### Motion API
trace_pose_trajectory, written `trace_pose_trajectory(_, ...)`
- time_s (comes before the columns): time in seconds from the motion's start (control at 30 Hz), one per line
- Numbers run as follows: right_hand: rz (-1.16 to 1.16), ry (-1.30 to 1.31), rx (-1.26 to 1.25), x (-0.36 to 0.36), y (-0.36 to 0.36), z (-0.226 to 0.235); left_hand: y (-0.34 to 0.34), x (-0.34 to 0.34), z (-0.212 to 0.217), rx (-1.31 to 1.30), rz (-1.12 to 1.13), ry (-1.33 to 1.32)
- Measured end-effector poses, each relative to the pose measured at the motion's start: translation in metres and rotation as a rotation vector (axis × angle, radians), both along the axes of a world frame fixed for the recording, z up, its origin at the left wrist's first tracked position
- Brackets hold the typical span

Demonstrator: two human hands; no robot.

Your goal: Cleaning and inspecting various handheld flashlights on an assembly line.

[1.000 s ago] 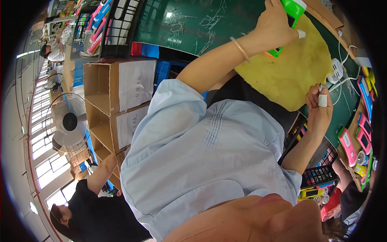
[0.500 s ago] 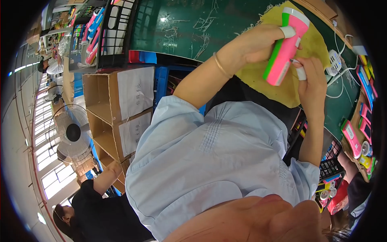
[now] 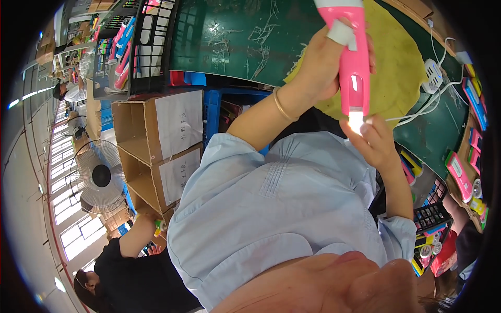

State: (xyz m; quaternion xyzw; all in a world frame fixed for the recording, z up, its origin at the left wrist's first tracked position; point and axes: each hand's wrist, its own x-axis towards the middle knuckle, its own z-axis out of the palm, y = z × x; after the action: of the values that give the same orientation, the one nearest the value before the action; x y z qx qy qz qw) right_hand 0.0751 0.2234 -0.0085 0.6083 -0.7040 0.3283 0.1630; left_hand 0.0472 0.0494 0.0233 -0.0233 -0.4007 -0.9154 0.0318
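Glare stops me telling whether the right hand (image 3: 379,144) grips anything at the lit near end of the long pink plastic torch (image 3: 354,65), which the left hand (image 3: 320,63) clamps above the flat yellow cloth (image 3: 395,62), presumably to steady it. Its white head (image 3: 340,3) is cut off; beyond, a thin white cable (image 3: 402,118) trails near the white charging block (image 3: 431,77), likely set within reach on the green desk (image 3: 229,57).

From my remote post I see a caged electric fan (image 3: 100,176) at left — cardboard cubbyholes (image 3: 156,151) beside it, then a blue plastic crate (image 3: 211,112) — and a black-shirted co-worker (image 3: 138,276) below.
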Motion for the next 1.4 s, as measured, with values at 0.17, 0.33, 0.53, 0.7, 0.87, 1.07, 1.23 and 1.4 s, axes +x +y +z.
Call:
trace_pose_trajectory(0.17,-0.209,-0.333,-0.104,0.015,0.01,-0.015,-0.001,0.023,-0.009,-0.159,-0.119,0.192)
trace_pose_trajectory(0.33,-0.21,-0.602,-0.181,0.001,-0.001,-0.016,0.005,0.041,-0.02,-0.829,-0.055,0.811)
trace_pose_trajectory(0.53,-0.194,-0.908,-0.268,0.005,-0.01,-0.034,0.003,0.043,-0.017,-0.901,-0.08,0.794)
trace_pose_trajectory(0.7,-0.243,-0.773,-0.082,0.0,0.005,0.001,0.001,0.054,-0.022,-0.822,0.133,0.337)
trace_pose_trajectory(0.87,-0.251,-0.98,-0.019,-0.001,0.014,0.008,0.0,0.043,-0.006,-0.834,0.011,0.036)
trace_pose_trajectory(1.07,-0.307,-0.95,-0.283,-0.004,0.009,0.025,-0.004,0.029,0.003,-0.816,-0.098,-0.065)
trace_pose_trajectory(1.23,-0.246,-0.842,-0.358,-0.019,0.002,0.041,-0.004,0.03,0.006,-0.788,-0.168,-0.028)
trace_pose_trajectory(1.4,-0.411,-0.767,-0.001,-0.024,-0.012,0.053,-0.002,0.028,0.001,-0.97,-0.116,-0.101)
